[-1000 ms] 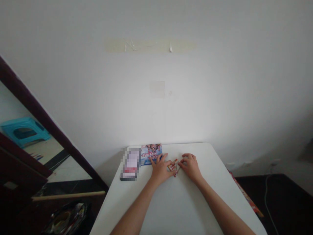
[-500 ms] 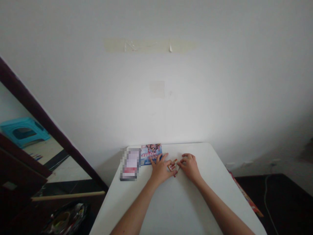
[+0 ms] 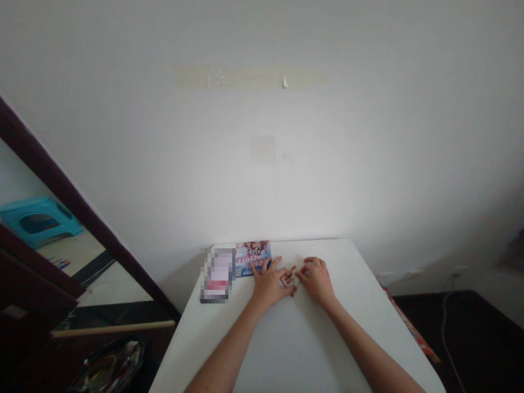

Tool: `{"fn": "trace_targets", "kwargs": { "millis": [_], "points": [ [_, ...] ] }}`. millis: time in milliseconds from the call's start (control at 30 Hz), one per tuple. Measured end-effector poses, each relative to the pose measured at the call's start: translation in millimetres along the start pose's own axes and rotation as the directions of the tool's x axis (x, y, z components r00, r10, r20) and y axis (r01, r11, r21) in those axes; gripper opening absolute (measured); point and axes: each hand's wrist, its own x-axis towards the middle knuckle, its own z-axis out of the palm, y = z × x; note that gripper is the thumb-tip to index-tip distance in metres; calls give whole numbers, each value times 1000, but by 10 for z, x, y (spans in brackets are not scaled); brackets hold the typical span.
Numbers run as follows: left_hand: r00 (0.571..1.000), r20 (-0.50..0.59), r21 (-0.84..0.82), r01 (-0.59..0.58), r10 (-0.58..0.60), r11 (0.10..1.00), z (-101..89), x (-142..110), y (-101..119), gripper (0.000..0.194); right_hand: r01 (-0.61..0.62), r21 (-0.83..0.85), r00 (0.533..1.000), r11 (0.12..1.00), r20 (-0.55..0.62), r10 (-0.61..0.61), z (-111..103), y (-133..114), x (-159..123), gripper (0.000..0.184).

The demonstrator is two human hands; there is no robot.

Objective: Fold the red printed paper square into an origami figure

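Just below and right of the frame's center, we are holding a small printed card (image 3: 289,280) in red, white and yellow, low over or on a white table (image 3: 295,344); we are not managing to tell which. Our left hand (image 3: 268,284) is spreading its fingers wide, with thumb and index finger bracketing the card's left and near sides and gripping it lightly. Its other fingertips are lying over the lower right corner of a blue leaflet (image 3: 248,254) with pink lettering. Our right hand (image 3: 315,277) is curling, its fingertips gathering close together at the card's right edge; whether they are pinching it or only touching it, we cannot tell.

Left of the leaflet, a pixelated rectangular object (image 3: 219,270) is lying near the table's left edge. A plain pale wall (image 3: 368,136) is filling the upper frame, with a yellowish tape strip (image 3: 249,77) running across it. At the left, beyond a dark slanting frame bar (image 3: 82,199), a blue plastic stool (image 3: 41,203) is standing; at lower right, a pale cable (image 3: 444,322) is hanging.
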Motion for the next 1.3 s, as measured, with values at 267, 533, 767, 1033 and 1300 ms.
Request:
{"fn": "trace_targets", "kwargs": {
  "millis": [267,533,767,1033,1300],
  "points": [
    [1000,25,-2,11,-11,1000,-18,-12,15,42,-15,-23,1000,1000,-7,14,42,-21,-33,18],
    [1000,18,-19,-2,3,1000,-35,-20,35,41,10,-22,1000,1000,-27,-10,77,17,-34,16],
    [999,4,3,-38,38,999,-4,-25,19,46,51,-43,994,998,-96,-55,141,99,-29,14],
    [999,-9,-5,-46,46,999,14,-33,13,47,35,-61,996,998,-81,-40,158,123,-17,19],
    [999,30,-33,12,-11,999,-51,-25,50,39,43,47,997,998,-68,-39,62,231,-3,22]
  ]
}}
